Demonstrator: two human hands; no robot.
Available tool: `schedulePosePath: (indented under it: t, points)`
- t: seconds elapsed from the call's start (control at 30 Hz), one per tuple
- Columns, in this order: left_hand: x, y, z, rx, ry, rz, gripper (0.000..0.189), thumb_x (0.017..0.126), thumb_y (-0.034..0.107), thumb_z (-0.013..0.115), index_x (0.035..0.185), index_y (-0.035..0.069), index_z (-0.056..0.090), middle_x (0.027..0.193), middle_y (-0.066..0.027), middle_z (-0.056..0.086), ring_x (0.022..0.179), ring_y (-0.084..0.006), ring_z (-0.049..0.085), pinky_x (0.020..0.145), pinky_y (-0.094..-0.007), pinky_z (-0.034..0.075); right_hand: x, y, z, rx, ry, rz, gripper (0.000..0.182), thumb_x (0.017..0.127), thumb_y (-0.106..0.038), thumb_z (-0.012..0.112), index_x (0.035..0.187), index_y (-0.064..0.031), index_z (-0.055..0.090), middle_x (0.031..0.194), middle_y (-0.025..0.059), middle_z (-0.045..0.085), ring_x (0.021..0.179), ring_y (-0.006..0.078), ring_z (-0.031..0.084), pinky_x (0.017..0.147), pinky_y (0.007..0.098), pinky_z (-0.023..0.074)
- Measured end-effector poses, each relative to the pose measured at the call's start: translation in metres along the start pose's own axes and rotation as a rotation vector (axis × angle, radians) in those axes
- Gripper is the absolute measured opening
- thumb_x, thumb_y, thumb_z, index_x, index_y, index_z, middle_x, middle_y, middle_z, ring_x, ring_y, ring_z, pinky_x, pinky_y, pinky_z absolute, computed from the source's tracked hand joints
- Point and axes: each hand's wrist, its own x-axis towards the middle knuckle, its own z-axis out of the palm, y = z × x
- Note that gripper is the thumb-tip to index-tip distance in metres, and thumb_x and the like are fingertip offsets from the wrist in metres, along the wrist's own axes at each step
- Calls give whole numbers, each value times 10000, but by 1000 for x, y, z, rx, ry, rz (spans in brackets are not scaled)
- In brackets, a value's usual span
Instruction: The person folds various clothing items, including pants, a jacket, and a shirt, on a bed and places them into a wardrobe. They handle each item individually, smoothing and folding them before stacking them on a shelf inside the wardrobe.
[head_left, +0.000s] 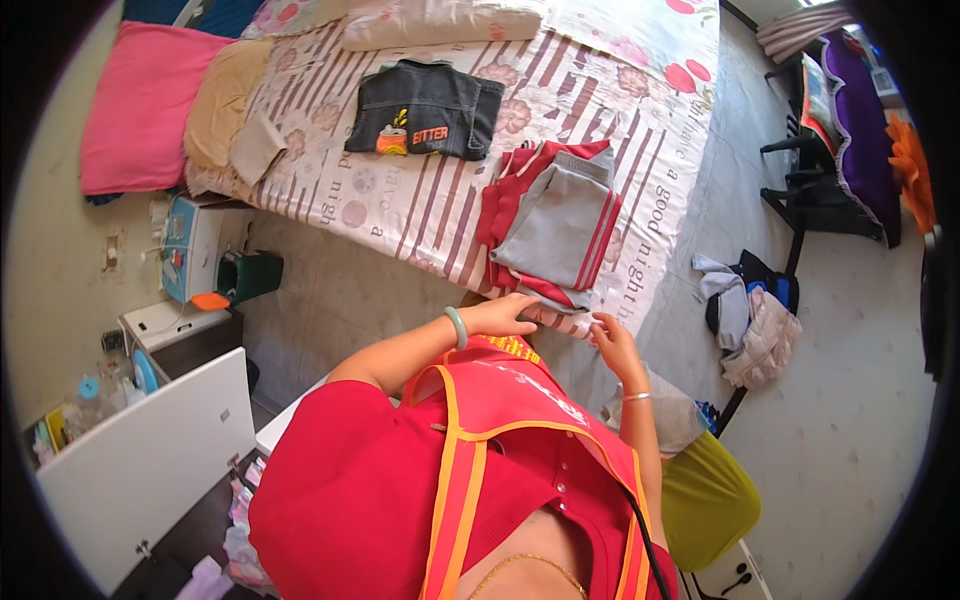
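A stack of folded red and grey clothes (559, 217) lies near the front corner of the bed, a grey piece with red side stripes on top. My left hand (506, 315), below a jade-coloured bangle, is at the stack's near left edge, thumb and fingers apart. Just off the near right corner is my right hand (615, 341), its fingers slightly curled and nothing visible between them. Whether either hand touches the cloth is hard to tell. Farther back lies a folded dark denim vest (427, 109) with a printed can and lettering.
The bed (405, 217) has a striped, flowered sheet. A pink cushion (142, 105) stands at left, above a dark green bin (251, 276). Loose clothes (750, 315) lie on the floor at right. An olive-covered chair (709, 502) and an open white cabinet door (157, 465) flank me.
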Motion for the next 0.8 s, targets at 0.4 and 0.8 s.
schedulePosePath:
  t: [0.4,0.8]
  points:
    - [130,-109,-80,53,275,-303,859,744,308,625,1385,31,125,1383,-273,190,1282,-389,236,1038,-404,260,168,73,21,-223,182,101,476,789,-120,554,1228,20,435,1035,200,586,883,259,589,744,317,474]
    - [202,-129,-147,413,722,-94,939,715,414,669,1396,63,125,1409,-202,200,1313,-357,176,1057,-451,173,130,162,75,251,421,551,750,798,-373,614,1298,90,302,1319,244,367,1223,313,372,1006,349,298]
